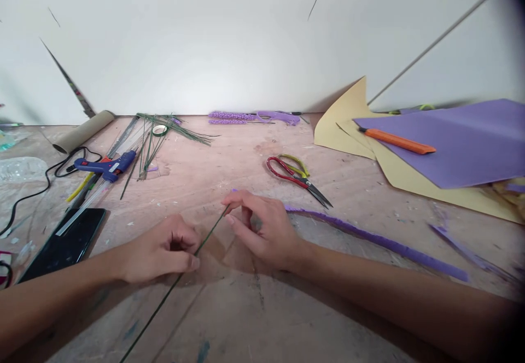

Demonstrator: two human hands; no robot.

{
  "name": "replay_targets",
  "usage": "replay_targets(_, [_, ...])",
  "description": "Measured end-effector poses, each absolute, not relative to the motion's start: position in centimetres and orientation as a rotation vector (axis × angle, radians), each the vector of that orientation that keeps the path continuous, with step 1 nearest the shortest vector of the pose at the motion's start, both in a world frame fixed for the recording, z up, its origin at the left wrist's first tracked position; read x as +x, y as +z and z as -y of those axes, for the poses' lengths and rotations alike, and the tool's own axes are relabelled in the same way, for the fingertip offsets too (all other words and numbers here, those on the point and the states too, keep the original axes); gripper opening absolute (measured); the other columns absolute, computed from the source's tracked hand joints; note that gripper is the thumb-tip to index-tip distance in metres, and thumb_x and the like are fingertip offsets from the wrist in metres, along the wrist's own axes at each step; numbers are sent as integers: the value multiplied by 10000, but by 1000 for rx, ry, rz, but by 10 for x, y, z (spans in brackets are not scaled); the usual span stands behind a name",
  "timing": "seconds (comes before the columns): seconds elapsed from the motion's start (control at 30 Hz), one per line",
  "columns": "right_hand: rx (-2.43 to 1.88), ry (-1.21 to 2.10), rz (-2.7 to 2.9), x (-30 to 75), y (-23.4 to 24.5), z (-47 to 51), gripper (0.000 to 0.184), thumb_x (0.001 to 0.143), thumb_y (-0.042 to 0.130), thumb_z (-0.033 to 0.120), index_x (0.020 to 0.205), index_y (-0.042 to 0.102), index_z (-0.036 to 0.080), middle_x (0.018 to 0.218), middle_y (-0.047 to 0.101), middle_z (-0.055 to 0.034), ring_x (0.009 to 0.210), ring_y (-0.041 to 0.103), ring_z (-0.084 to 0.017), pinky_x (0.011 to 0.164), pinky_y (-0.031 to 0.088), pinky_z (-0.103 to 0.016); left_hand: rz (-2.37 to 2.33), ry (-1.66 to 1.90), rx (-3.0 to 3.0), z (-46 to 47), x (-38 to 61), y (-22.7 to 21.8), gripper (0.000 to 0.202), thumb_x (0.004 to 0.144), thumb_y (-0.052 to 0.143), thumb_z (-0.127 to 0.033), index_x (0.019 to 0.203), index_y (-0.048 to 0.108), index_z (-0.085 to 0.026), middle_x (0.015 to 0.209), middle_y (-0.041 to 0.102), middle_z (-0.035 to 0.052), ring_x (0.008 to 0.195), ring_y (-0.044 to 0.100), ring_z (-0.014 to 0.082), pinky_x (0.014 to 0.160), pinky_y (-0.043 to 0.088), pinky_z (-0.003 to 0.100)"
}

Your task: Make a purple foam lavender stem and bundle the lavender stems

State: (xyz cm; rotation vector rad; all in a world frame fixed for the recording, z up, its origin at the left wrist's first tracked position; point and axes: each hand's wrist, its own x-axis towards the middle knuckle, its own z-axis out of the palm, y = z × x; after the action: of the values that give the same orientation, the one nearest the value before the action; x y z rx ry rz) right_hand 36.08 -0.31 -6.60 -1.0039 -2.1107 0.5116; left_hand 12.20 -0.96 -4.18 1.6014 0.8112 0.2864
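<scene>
A thin green floral wire [164, 298] runs slantwise from the near edge of the view up to my hands. My left hand [166, 251] is closed, pinching the wire partway along between thumb and fingers. At its upper end the wire meets the fingertips of my right hand [264, 229], where thumb and index finger are pinched together. A long purple paper strip [377, 237] lies on the table beyond and to the right of my right hand, partly hidden behind it. Scissors [297, 177] with red and yellow handles rest just past that hand.
At the left lie a blue glue gun [109, 167], a dark phone [68, 243], a cardboard tube [84, 132] and several green wires [176, 126]. Fuzzy purple pieces [233, 117] sit by the white wall. An orange cutter [400, 140] rests on purple sheet [463, 144] at the right.
</scene>
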Motion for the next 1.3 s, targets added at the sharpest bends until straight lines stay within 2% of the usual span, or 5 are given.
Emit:
replay_targets(0.27, [-809, 301, 2186, 359, -72, 0, 129, 996, 597, 309, 945, 660, 209, 628, 661, 52, 506, 540, -92, 595, 422, -239, -846, 427, 1696, 9, 135, -47, 264, 952, 554, -373, 766, 549, -185, 657, 444, -50, 615, 393, 113, 574, 295, 254])
replay_targets(0.5, [-924, 477, 2052, 354, -69, 1, 334, 977, 530, 242, 1308, 519, 199, 882, 751, 17, 511, 548, -79, 609, 466, -230, -991, 660, 1604, 6, 129, -45, 294, 828, 584, -340, 605, 439, -214, 505, 341, -69, 472, 292, 99, 479, 219, 263])
replay_targets(0.83, [-853, 435, 2139, 352, -71, 6, 256, 941, 489, 202, 1191, 546, 198, 764, 693, 46, 558, 550, -104, 651, 430, -254, -1198, 827, 1510, -6, 130, -50, 499, 934, 521, -472, 510, 416, -230, 373, 379, -39, 383, 301, 98, 446, 234, 281])
replay_targets(1.07, [-1157, 11, 2465, 377, -48, -27, 165, 959, 595, 328, 954, 622, 166, 1010, 687, -115, 952, 599, -275, 811, 439, -390, -1142, 800, 1438, -10, 128, -57, 200, 899, 579, -354, 1045, 539, -225, 429, 397, -129, 392, 292, 94, 435, 197, 220])
replay_targets(1.3, [-1190, 46, 2878, 389, -33, -50, 264, 1060, 465, 290, 850, 581, 178, 892, 689, -76, 784, 643, -220, 702, 389, -351, -1057, 873, 1290, -16, 129, -58, 332, 957, 482, -524, 924, 537, -198, 417, 429, -89, 394, 296, 88, 424, 217, 205])
